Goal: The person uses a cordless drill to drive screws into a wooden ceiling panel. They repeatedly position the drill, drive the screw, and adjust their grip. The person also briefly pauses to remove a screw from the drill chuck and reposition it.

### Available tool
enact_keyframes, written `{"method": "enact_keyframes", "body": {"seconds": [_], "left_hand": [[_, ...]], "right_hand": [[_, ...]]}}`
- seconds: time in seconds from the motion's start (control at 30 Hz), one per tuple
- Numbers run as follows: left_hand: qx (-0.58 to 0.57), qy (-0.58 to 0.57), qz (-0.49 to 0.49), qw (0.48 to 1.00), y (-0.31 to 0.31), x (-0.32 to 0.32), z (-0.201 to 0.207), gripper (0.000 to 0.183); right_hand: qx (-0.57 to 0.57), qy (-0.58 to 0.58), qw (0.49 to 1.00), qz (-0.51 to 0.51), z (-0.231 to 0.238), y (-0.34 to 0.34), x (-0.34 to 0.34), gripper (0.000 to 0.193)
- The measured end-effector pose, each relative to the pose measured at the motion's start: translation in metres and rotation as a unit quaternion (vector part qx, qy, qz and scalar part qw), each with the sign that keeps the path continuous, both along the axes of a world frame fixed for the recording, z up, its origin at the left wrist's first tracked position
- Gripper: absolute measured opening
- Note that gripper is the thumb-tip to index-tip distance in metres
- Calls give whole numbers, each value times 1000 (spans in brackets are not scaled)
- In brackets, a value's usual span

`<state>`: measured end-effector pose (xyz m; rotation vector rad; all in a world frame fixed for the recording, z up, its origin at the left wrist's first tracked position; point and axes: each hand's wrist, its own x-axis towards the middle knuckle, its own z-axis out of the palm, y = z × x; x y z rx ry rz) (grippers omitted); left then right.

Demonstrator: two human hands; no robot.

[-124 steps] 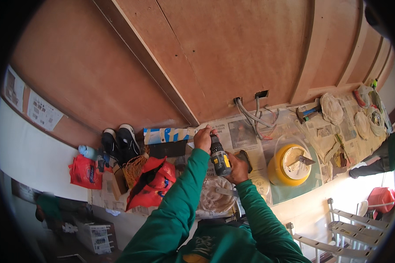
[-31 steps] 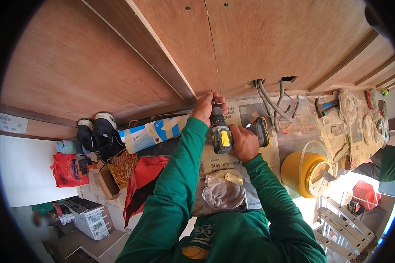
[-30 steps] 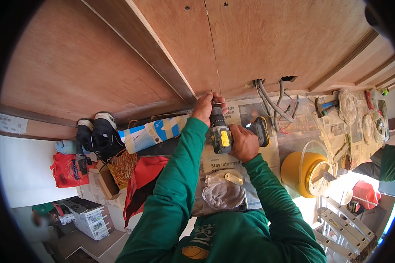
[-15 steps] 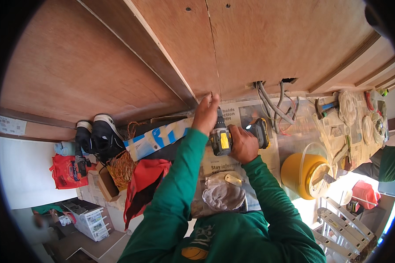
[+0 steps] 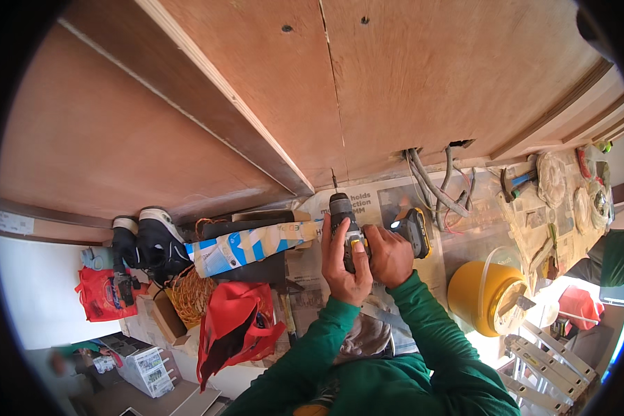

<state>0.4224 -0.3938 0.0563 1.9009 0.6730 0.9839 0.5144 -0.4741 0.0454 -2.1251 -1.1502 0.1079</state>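
A black and yellow cordless drill [image 5: 340,208] lies across in front of me, its chuck toward the wood panel [image 5: 416,83]. My right hand [image 5: 391,255] is wrapped round its handle, with the battery showing beyond the knuckles. Along the drill's rear body my left hand [image 5: 347,274] is closed, the thumb and fingers on either side of the casing. From the chuck a thin bit [image 5: 334,180] reaches up to the panel's lower part, near a seam; whether a screw is on its tip is too small to tell.
Grey cables [image 5: 433,180] come out of cut-outs in the panel. Newspaper covers the surface below, with a yellow bucket [image 5: 478,295] and hammer [image 5: 516,182] at right. Left are a blue-white taped package [image 5: 246,246], red bag [image 5: 236,322], rope [image 5: 187,295] and shoes [image 5: 161,239]. A ladder [image 5: 551,367] stands lower right.
My left hand has left the panel's lower edge by the bit and come back onto the drill body. The bit now shows against the panel. The view has shifted slightly.
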Motion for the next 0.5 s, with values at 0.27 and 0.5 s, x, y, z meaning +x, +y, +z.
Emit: {"method": "enact_keyframes", "body": {"seconds": [0.27,0.5], "left_hand": [[-27,-11,14,999,-8,6,6,46],[-36,-11,10,999,-4,8,10,46]], "right_hand": [[-12,12,1000,6,2,-4,6,34],[-19,20,1000,6,6,0,9,33]]}}
